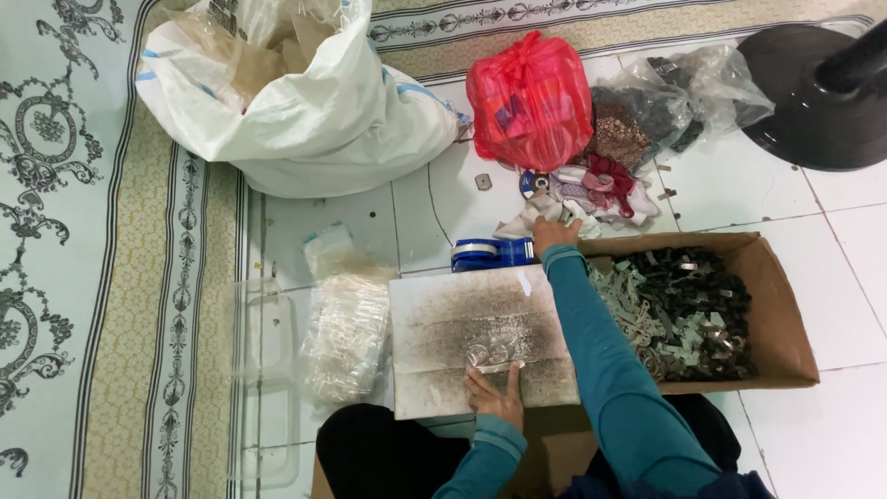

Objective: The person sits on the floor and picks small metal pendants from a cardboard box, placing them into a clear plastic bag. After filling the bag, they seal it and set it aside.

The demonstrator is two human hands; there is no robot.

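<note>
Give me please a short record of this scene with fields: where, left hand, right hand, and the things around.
Where: white tiled floor beside a patterned carpet
Left hand: rests on a stained white board, at a small clear plastic piece
Right hand: reaches out to a pile of cloth, next to a blue tape dispenser
Cardboard box: holds small black and pale green parts
Around: white sack, red plastic bag, clear bag of dark items, clear packets, black round fan base
</note>
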